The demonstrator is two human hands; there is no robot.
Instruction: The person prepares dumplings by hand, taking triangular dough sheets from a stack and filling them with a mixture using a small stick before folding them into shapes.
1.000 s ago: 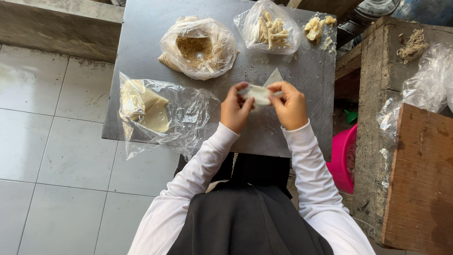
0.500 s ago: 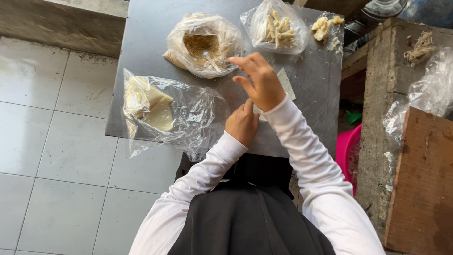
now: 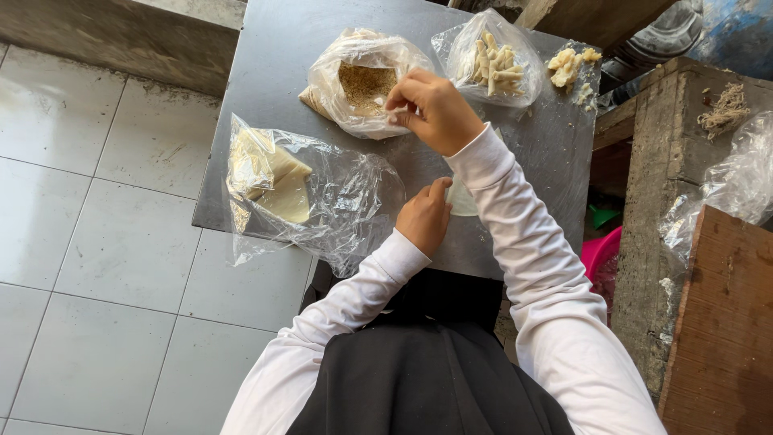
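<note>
Moved since the earlier frame: right hand (image 3: 435, 109), up from the middle of the desk (image 3: 266, 56) toward the upper centre, now at the mouth of the open plastic bag of brown crumbs (image 3: 366, 80), fingertips drawn together in a pinch over the crumbs; cannot tell whether any crumbs are caught between them. Left hand (image 3: 423, 217) kept low at the near edge of the desk, fingers curled and pressed on a pale thin wrapper (image 3: 460, 200), mostly hidden under the right forearm. Crumb bag up and slightly left of the wrapper, so the path between them running down the frame and a little right, along the right forearm. Right hand clearly the nearer one to the crumbs, left hand the nearer one to the wrapper. At left centre, a larger clear bag with folded pale sheets (image 3: 278, 181), lying apart from both hands. At upper right, another clear bag with pale rolled sticks (image 3: 493, 63), just beside the crumb bag, and a few loose pale pieces (image 3: 568, 64) on the desk corner.
</note>
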